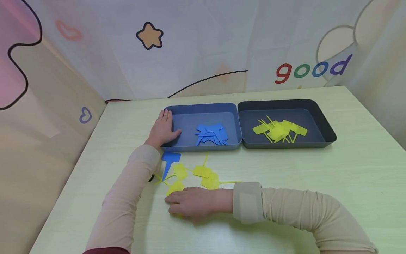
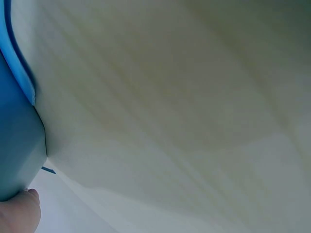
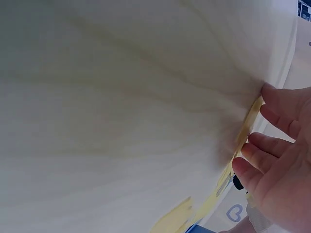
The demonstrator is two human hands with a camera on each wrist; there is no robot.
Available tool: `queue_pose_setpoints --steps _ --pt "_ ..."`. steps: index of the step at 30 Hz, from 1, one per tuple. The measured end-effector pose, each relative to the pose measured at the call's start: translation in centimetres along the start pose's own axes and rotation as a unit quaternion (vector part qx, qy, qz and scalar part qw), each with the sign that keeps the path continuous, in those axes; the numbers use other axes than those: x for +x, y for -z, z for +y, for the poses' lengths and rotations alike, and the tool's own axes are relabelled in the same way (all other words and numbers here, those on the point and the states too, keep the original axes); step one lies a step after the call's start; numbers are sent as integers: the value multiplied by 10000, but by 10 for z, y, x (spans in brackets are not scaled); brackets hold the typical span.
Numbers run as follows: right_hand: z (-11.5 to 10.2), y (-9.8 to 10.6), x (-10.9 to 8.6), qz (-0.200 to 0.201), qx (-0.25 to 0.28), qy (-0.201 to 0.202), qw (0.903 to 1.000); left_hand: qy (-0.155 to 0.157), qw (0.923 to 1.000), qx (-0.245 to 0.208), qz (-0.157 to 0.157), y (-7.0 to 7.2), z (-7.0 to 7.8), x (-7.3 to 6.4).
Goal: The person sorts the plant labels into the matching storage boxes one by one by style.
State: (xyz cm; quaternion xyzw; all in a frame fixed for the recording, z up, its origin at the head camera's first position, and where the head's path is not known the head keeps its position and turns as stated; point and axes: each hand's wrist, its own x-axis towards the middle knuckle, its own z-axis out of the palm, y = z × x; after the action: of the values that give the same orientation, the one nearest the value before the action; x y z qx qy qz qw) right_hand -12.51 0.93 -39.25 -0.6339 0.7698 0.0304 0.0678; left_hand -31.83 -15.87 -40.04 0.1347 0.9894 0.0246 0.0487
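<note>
My left hand (image 1: 162, 129) is at the left wall of a blue tray (image 1: 203, 108), its thumb reaching inside. Several blue T-shaped plant labels (image 1: 219, 132) lie in that tray. Palm down, my right hand (image 1: 198, 201) is low over the table with its fingertips touching a yellow plant label (image 1: 175, 187). From the right wrist view, its fingertips (image 3: 244, 165) meet a yellow label lying almost edge-on, partly hidden. Further yellow labels (image 1: 202, 171) and one blue label (image 1: 171, 157) are scattered between my hands and the tray.
A dark grey tray (image 1: 328, 139) with a pile of yellow labels (image 1: 279, 130) stands against the blue tray's right side. Behind the pale table (image 1: 317, 173) hangs a printed curtain (image 1: 203, 46). Beside my left forearm is a small black item (image 1: 151, 178), too small to tell.
</note>
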Motion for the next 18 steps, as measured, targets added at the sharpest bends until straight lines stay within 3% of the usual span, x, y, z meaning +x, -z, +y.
queue_pose_setpoints --steps 6,18 --pt "1 2 -3 144 180 73 9997 -11 10000 -5 33 0 0 0" --pt "4 11 -15 -668 738 -31 9950 -33 9999 -77 71 0 0 -1"
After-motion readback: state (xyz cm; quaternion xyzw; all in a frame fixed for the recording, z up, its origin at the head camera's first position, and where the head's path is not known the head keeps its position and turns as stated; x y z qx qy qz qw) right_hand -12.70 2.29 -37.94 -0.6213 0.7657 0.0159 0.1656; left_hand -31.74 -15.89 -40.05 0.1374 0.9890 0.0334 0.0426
